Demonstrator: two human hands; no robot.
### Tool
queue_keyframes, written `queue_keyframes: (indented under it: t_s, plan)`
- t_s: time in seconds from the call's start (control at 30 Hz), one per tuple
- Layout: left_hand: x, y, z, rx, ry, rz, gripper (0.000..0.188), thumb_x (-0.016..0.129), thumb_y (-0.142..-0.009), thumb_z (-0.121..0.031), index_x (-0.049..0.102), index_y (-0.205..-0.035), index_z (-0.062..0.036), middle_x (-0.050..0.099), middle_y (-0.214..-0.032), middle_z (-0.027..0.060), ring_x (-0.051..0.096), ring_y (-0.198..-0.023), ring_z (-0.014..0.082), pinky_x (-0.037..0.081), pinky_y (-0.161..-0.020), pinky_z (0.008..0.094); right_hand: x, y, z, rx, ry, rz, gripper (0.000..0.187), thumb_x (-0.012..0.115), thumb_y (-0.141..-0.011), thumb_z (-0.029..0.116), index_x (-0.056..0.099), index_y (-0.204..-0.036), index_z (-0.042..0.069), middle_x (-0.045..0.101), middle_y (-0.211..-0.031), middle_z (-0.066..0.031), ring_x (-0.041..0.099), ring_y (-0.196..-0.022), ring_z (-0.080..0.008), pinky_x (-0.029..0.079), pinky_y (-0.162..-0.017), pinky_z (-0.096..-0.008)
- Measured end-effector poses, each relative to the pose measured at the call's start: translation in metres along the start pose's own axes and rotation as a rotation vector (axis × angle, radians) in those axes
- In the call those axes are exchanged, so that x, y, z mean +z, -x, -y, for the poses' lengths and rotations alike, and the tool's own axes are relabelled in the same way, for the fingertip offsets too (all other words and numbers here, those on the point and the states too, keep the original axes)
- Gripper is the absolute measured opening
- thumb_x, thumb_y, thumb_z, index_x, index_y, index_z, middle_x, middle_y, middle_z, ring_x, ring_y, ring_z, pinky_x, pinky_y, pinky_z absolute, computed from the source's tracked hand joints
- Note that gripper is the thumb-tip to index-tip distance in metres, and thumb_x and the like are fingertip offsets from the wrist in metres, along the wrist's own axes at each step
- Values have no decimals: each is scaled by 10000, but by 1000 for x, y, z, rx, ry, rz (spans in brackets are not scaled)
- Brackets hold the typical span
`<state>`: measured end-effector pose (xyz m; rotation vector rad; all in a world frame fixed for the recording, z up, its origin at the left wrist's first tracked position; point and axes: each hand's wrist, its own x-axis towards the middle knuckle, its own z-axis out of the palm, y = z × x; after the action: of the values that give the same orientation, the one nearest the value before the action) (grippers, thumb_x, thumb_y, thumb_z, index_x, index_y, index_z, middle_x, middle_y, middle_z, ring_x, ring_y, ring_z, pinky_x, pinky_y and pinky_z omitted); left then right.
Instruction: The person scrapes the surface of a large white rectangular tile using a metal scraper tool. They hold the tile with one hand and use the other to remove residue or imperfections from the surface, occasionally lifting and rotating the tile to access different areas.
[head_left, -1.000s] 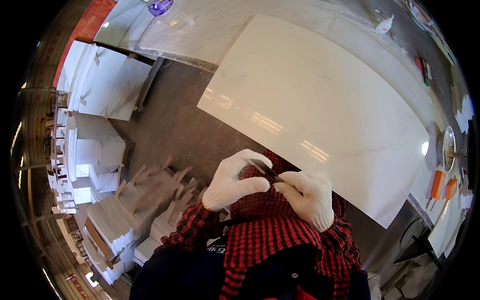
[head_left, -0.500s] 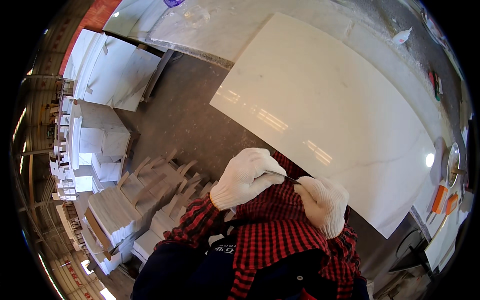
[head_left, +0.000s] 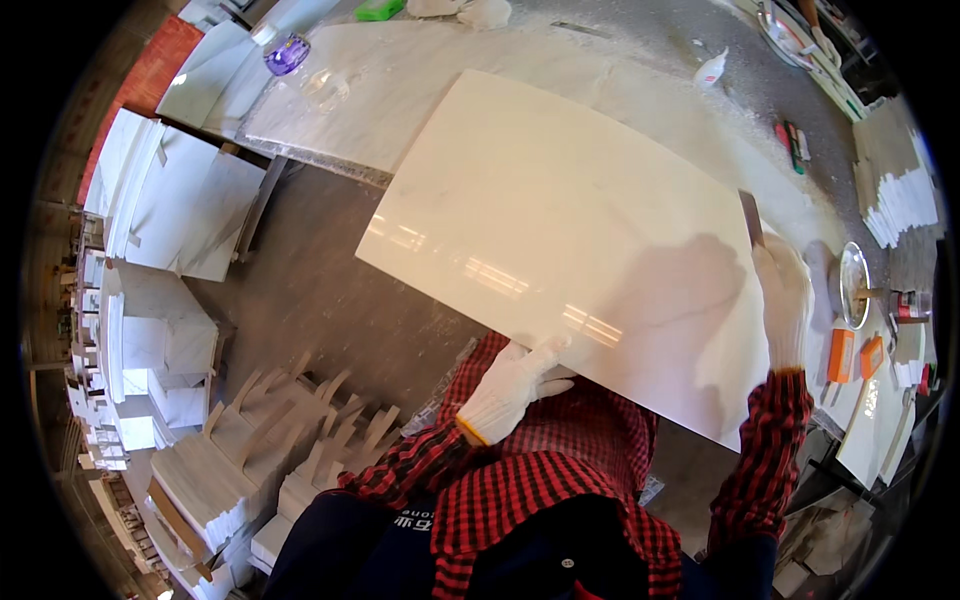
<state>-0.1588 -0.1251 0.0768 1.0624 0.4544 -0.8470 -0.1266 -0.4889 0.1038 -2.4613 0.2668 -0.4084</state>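
A large polished white stone slab (head_left: 540,210) with faint veining lies in front of me and reflects the ceiling lights. My left hand (head_left: 515,385), in a white knitted glove, is at the slab's near edge with its fingers stretched toward that edge. My right hand (head_left: 785,300), gloved the same way, is by the slab's right edge, closed on a thin flat metal blade (head_left: 751,218). The blade sticks up past the fingers; whether it touches the slab I cannot tell. The shadow of my arm and head falls on the slab's right part.
Behind the slab, a dusty stone worktop (head_left: 350,105) carries a purple-labelled bottle (head_left: 285,52) and a white squeeze bottle (head_left: 711,70). To the right are a round metal dish (head_left: 853,286) and an orange box (head_left: 841,356). Stacked stone pieces (head_left: 215,485) with strips between them stand at left.
My hands have parted. The right one has carried the blade to the slab's right edge; the left one has let go of it and reached the near edge. The view has shifted.
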Motion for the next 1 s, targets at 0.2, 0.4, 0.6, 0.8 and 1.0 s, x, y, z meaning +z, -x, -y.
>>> queue_keyframes:
  t_s: [0.2,0.4,0.6,0.8,1.0]
  plan:
    - [-4,-11,12,-13,-97,30,554,619,-1041,-430,585,-1322,46,686,-1255,171,687,-1122,256,583,-956,413,25,-46,10,-19,31,-20,298,649,-980,313,738,-1120,65,722,-1219,-130,689,-1097,-326,511,-958,-368]
    - [-9,-33,24,-19,-107,-32,578,620,-1038,-447,576,-1325,52,677,-1252,163,691,-1095,225,601,-911,363,30,-92,23,-60,-28,40,294,637,-980,301,735,-1089,46,727,-1012,-110,679,-928,-203,513,-843,-334]
    - [-19,-37,28,-23,-105,30,570,597,-1051,-426,562,-1347,60,665,-1270,155,683,-1108,226,593,-937,380,21,-102,26,23,-116,283,334,625,-989,292,714,-998,-30,659,-821,-22,580,-828,-93,472,-743,-286]
    - [-19,-41,29,14,-55,49,569,592,-1056,-418,554,-1360,62,656,-1285,157,674,-1120,226,587,-957,391,16,-108,35,67,-95,344,322,637,-988,280,690,-923,-31,600,-790,7,528,-799,-80,434,-721,-277]
    - [-21,-45,30,3,-29,44,583,605,-1053,-403,521,-1397,59,637,-1316,155,666,-1148,236,578,-984,399,13,-96,52,70,-158,291,315,643,-996,276,684,-922,-27,595,-809,38,512,-807,-69,423,-721,-266]
